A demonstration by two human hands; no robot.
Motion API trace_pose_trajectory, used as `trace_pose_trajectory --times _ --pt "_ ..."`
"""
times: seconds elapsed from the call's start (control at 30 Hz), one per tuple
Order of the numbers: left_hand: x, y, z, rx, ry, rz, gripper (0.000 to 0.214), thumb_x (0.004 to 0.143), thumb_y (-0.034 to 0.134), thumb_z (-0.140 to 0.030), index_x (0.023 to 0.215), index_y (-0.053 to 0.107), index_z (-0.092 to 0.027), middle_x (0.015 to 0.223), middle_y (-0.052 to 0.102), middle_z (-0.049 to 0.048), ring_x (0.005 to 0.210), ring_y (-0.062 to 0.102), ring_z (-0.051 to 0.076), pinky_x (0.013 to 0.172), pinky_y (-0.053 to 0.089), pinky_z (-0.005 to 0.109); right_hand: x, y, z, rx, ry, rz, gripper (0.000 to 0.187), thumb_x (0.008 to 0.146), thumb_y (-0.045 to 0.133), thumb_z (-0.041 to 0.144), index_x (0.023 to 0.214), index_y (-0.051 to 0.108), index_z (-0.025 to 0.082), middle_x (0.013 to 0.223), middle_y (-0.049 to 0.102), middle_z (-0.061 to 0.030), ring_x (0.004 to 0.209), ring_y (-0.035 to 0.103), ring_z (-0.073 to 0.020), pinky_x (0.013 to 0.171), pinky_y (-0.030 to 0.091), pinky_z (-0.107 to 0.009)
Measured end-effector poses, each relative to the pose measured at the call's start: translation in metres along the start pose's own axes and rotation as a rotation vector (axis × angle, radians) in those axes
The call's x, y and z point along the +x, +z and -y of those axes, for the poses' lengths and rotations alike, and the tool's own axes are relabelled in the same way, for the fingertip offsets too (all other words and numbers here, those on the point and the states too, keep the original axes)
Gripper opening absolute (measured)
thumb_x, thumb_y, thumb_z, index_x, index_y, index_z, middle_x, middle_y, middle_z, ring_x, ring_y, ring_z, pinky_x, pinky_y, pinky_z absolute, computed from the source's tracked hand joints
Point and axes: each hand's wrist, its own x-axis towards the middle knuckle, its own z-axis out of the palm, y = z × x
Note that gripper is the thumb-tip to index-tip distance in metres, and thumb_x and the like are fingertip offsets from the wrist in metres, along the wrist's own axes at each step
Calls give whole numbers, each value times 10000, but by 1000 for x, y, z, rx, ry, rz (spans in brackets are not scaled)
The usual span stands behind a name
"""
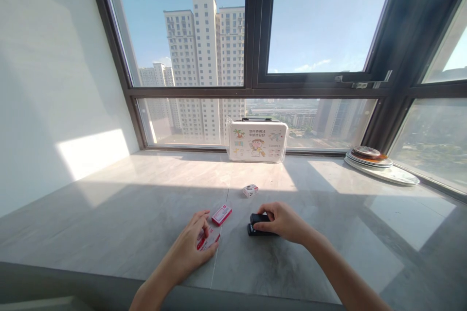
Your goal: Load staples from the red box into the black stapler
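My right hand (283, 222) is closed over a small black stapler (257, 224) that rests on the grey marble sill (146, 214). My left hand (191, 245) curls its fingers around a small red and white box (207, 240) lying on the sill. A second red and white box (221, 215) sits just beyond the left hand, between the two hands. A tiny white box with red print (250, 190) lies farther back, apart from both hands.
A white case with cartoon print (257, 142) stands against the window at the back centre. A stack of plates (379, 164) sits at the back right. A white wall (44, 87) bounds the left side, and the sill's front edge runs below my forearms.
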Motion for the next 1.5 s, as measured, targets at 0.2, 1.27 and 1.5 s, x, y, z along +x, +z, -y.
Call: trace_pose_trajectory --times 0.2,1.27,1.5 --pt "12 16 -7 88 95 101 740 925 551 -369 1583 220 -294 1646 263 55 1512 254 256 1202 321 422 -1 0 4 -49 -2 -16 368 779 750 529 960 741 208 604 508 57 575 444 -107 546 232 -252" --pt "47 91 -56 265 80 -138 368 1029 377 -384 1346 467 -220 1474 455 114 1421 378 280 1123 401 458 -36 28 -17 489 303 -125 586 907 472 706 1034 648 162 498 425 53 350 396 -120 332 326 -235" --pt "2 66 -18 331 68 -281 332 1042 345 -314 1335 470 -219 1398 498 118 1342 462 282 1088 444 492 13 103 51 709 72 -57 456 983 431 525 1280 577 211 585 497 39 445 491 -139 382 464 -242"
